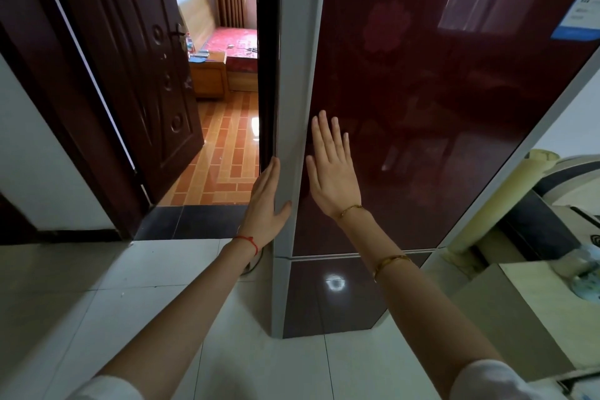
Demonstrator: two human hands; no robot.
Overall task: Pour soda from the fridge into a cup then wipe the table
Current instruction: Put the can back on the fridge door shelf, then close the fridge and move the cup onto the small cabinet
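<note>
Head view, looking down the front of a Haier fridge (422, 107). It has a glossy dark-red upper door with a grey side edge, and a lower door (328, 295) in the same red beneath a thin horizontal seam. Both doors appear to sit flush with the cabinet; the soda is out of sight, and no cup shows.

Left hand (268, 208): fingers reach round the grey left edge of the upper door, thumb lying on the edge's front face. Its fingertips are hidden behind the edge, so whether this grip is clamped on the edge cannot be told. A red string bracelet (248, 242) sits at the wrist.

Right hand (332, 169): fingers straight and spread, palm towards the red door face just right of the left edge. It grasps nothing, and the glossy reflection makes it unclear whether the palm presses the door.

A gold bracelet (352, 209) sits at the right wrist, and a second gold bangle (391, 265) lies further up the forearm.

Surroundings: pale tiled floor (162, 286) underfoot. To the left, a dark wooden door (139, 58) stands open onto a room with orange brick-pattern flooring and a red-covered bed (240, 42). A blue-and-white label (581, 6) is stuck at the upper right of the fridge door. To the right of the fridge stand pale, partly cropped objects that cannot be identified.
</note>
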